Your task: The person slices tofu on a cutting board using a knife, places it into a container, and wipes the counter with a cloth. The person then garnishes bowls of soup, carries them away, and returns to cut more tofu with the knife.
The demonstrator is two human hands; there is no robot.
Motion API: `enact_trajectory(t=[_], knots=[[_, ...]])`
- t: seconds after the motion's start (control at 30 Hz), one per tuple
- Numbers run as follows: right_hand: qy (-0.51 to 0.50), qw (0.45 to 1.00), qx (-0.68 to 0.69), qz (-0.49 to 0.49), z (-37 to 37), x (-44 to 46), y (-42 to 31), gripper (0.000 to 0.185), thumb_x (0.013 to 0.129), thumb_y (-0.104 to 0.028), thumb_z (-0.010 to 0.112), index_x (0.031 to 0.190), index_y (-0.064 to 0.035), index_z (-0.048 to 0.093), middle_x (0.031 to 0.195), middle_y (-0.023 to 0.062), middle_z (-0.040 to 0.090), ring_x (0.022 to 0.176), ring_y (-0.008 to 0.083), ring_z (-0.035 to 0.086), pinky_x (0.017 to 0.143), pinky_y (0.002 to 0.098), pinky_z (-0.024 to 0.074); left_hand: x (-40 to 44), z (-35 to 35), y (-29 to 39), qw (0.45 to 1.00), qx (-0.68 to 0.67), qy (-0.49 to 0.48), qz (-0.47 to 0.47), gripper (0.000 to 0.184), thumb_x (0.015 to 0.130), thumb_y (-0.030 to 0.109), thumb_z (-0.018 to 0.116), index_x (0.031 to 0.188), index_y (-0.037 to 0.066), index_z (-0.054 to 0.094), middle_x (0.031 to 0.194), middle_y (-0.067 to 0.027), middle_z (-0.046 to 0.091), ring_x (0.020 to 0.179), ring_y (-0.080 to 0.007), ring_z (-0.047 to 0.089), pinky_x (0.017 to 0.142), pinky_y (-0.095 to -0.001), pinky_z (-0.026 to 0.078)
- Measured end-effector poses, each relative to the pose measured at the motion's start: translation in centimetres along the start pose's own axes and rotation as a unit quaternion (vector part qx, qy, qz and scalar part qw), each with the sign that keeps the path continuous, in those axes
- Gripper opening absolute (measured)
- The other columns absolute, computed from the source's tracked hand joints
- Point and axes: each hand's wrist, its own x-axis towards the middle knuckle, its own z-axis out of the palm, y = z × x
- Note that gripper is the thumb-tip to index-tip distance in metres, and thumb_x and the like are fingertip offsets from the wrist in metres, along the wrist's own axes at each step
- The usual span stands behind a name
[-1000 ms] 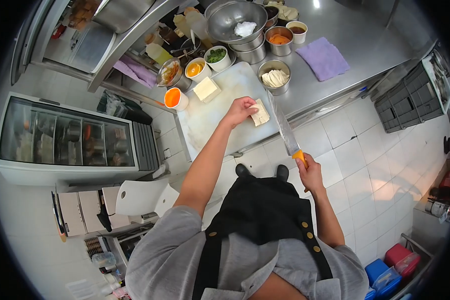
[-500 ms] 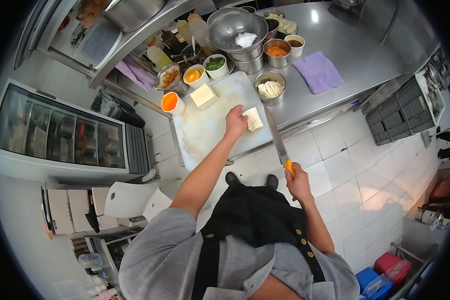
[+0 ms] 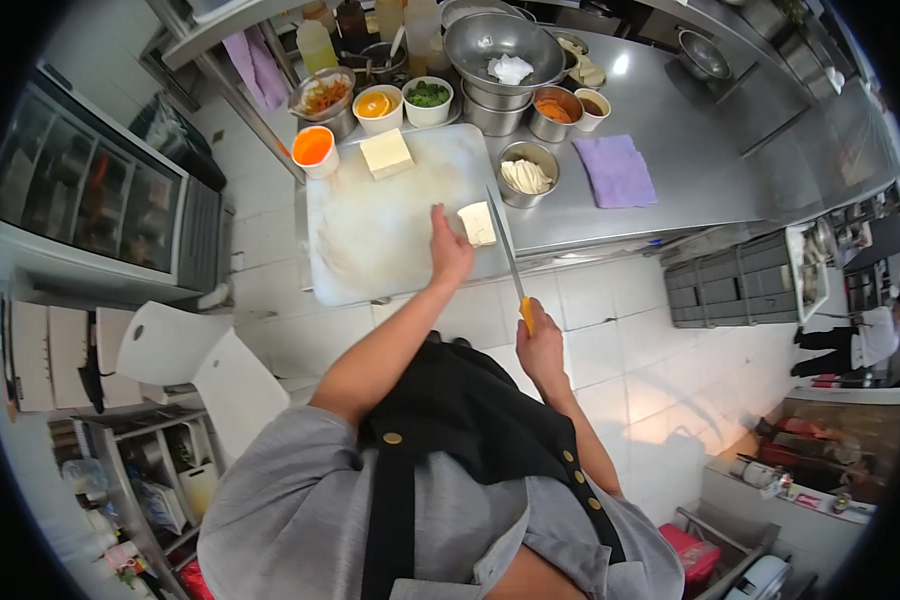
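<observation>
My right hand (image 3: pixel 540 345) grips the yellow handle of a long knife (image 3: pixel 507 245), its blade pointing away from me along the right side of the cutting board (image 3: pixel 370 230). A small pale slab (image 3: pixel 478 224), like tofu, lies on the board just left of the blade. Beside that slab, on its left, is my left hand (image 3: pixel 452 255), fingers stretched out and holding nothing. A larger pale block (image 3: pixel 386 154) of similar look sits at the board's far side.
Behind the board stand a cup of orange contents (image 3: pixel 313 148), a bowl of chopped greens (image 3: pixel 428 98) and a large metal bowl (image 3: pixel 500 55). To the right are a metal bowl of cream-coloured pieces (image 3: pixel 528 175) and a purple cloth (image 3: pixel 615 172). A grey crate (image 3: pixel 730 280) is further right.
My view has turned, shifting the scene. My left hand has drawn back from the slab's left side, its fingers straighter. The knife remains in my right hand, its blade now closer beside the slab.
</observation>
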Motion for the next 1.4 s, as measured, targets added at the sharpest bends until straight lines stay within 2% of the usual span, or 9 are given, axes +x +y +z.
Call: enact_trajectory(t=[0.07,0.23,0.3,0.4,0.63,0.7,0.93,1.03,1.4], knots=[[0.01,1.0,-0.016,0.007,0.2,0.2,-0.2,0.046,0.086,-0.006,0.061,0.131,-0.0015,0.049,0.091,0.0257,0.063,0.081,0.0456,0.062,0.069,0.0519,0.0512,0.9,0.2,-0.1,0.998,-0.01,0.043,0.034,0.061,0.09,-0.004,0.041,0.148,0.001,0.024,0.138,-0.0288,0.047,0.13,-0.0361,0.05,0.1,-0.0372,0.046],[0.01,1.0,-0.023,-0.012,-0.2,0.8,-0.4,0.047,0.084,-0.004,0.064,0.129,-0.0006,0.053,0.089,0.0262,0.064,0.081,0.0448,0.063,0.07,0.0496,0.0523,0.9,-0.4,2.3,0.992,-0.071,-0.065,-0.076,0.07,0.083,-0.012,0.043,0.148,0.001,0.019,0.149,-0.0278,0.033,0.134,-0.0406,0.043,0.107,-0.0387,0.041],[-0.002,0.999,-0.029,0.015,-0.4,1.0,-1.2,0.046,0.083,-0.002,0.064,0.128,0.0013,0.052,0.092,0.0276,0.065,0.084,0.0453,0.064,0.073,0.0491,0.053,1.4,0.3,-0.2,0.993,-0.029,0.077,0.08,0.059,0.089,-0.005,0.048,0.145,0.001,0.03,0.143,-0.0269,0.043,0.126,-0.0373,0.052,0.098,-0.0389,0.046],[-0.01,1.0,-0.009,0.003,0.1,1.4,-1.6,0.044,0.084,-0.003,0.063,0.127,0.0018,0.052,0.094,0.0282,0.065,0.087,0.046,0.064,0.076,0.0493,0.0532,2.7,-0.5,-0.7,0.969,0.046,-0.001,0.243,0.046,0.088,-0.003,0.054,0.133,0.0,0.046,0.14,-0.0231,0.046,0.117,-0.0392,0.054,0.098,-0.0404,0.046],[-0.032,0.997,0.035,0.054,0.4,1.8,-0.8,0.044,0.085,-0.003,0.061,0.126,0.0051,0.05,0.103,0.0299,0.064,0.093,0.0472,0.063,0.08,0.0495,0.0528,3.2,-0.1,-0.1,0.958,0.126,-0.061,0.251,0.037,0.086,0.009,0.063,0.122,0.003,0.056,0.127,-0.0137,0.052,0.118,-0.0327,0.05,0.097,-0.0451,0.039],[-0.019,0.999,0.026,-0.03,0.9,2.3,-0.4,0.049,0.084,-0.004,0.06,0.13,0.0043,0.044,0.099,0.0311,0.062,0.086,0.0482,0.062,0.074,0.0524,0.0525,3.1,-0.2,0.1,0.95,0.161,-0.074,0.257,0.037,0.084,0.01,0.064,0.12,0.003,0.058,0.129,-0.0143,0.053,0.116,-0.0345,0.051,0.096,-0.0461,0.039],[-0.051,0.995,0.065,-0.054,-0.8,4.3,1.4,0.05,0.086,-0.006,0.059,0.132,0.0038,0.041,0.098,0.032,0.061,0.082,0.0489,0.062,0.072,0.0537,0.0527,3.5,-0.2,0.2,0.958,0.127,-0.044,0.253,0.032,0.083,0.007,0.063,0.115,0.004,0.062,0.126,-0.014,0.056,0.113,-0.0329,0.054,0.096,-0.042,0.04],[-0.142,0.989,0.019,0.034,-1.2,4.8,1.1,0.043,0.092,-0.014,0.058,0.128,0.0014,0.04,0.088,0.0303,0.064,0.077,0.0498,0.063,0.067,0.0553,0.0518,3.1,-0.1,0.1,0.963,0.093,-0.01,0.254,0.031,0.083,0.004,0.063,0.113,0.006,0.064,0.123,-0.0129,0.058,0.112,-0.0316,0.055,0.095,-0.0404,0.041],[-0.111,0.994,0.0,0.005,0.5,4.5,-0.7,0.037,0.095,-0.013,0.056,0.125,0.0008,0.04,0.083,0.0324,0.063,0.076,0.0526,0.061,0.064,0.0572,0.0495,3.4,-0.5,0.1,0.949,0.128,-0.067,0.28,0.029,0.084,0.006,0.064,0.112,0.007,0.063,0.12,-0.0084,0.06,0.111,-0.0282,0.055,0.093,-0.0424,0.04]])
